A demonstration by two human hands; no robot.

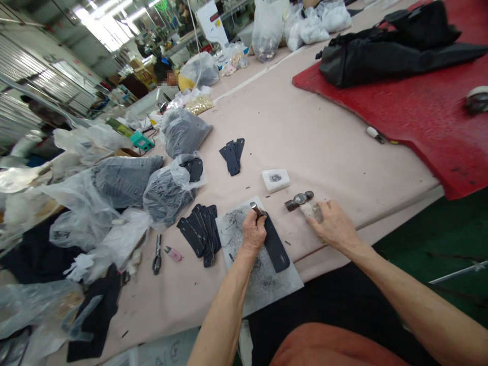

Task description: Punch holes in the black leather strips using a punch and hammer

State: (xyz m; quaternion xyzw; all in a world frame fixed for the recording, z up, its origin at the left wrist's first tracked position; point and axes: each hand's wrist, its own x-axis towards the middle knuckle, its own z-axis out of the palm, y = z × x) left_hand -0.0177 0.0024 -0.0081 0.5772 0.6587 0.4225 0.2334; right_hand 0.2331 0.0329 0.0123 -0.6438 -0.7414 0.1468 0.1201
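My left hand (253, 231) is closed around a short metal punch (256, 207), held over the upper end of a dark strap piece (276, 246). That strap lies on a grey, marked board (263, 290) at the table's near edge. Just to the right, my right hand (335, 223) grips a ball-peen hammer (299, 201) by its pale wrapped handle, its head raised a little way from the punch. A white block (275, 180) with a dark smudge sits beyond the board. To the left is a pile of dark strap pieces (200, 234), and farther back a small fan of them (232, 156).
Pink snips (174, 253) and a dark hand tool (157, 256) lie left of the pile. Plastic bags of dark pieces (171, 195) crowd the left side. A red sheet (400, 117) bearing a black bag (381, 53) covers the far right. A person (170, 79) is in the background.
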